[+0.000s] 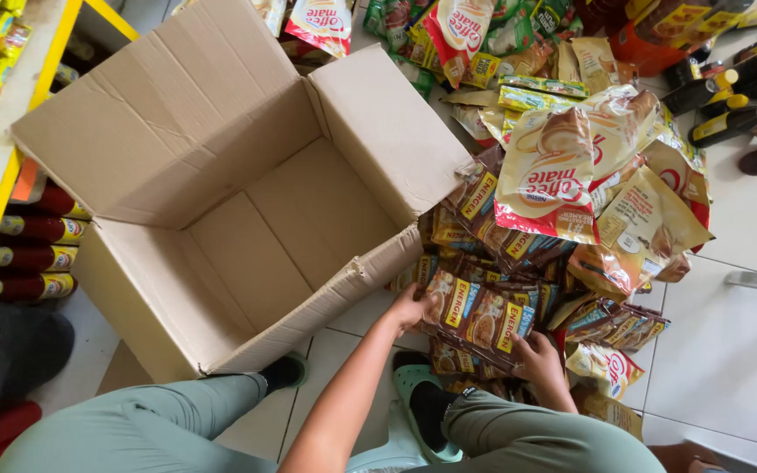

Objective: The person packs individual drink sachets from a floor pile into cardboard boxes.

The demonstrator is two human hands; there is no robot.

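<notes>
I see both hands gripping a strip of brown sachets (477, 320) low on the floor pile: the left hand (410, 307) closed on its near-box end, the right hand (538, 357) closed on its other end. Just beside it stands an open cardboard box (247, 219). Cream-and-red pouches (547, 171) lie higher on the heap; dark bottles (729, 96) lie at top right.

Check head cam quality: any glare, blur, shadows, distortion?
Head view: even daylight, soft shadow inside the open cardboard box; glare on the glossy cream pouches; both hands on the brown sachet strip look sharp; slight wide-angle stretch at edges.
</notes>
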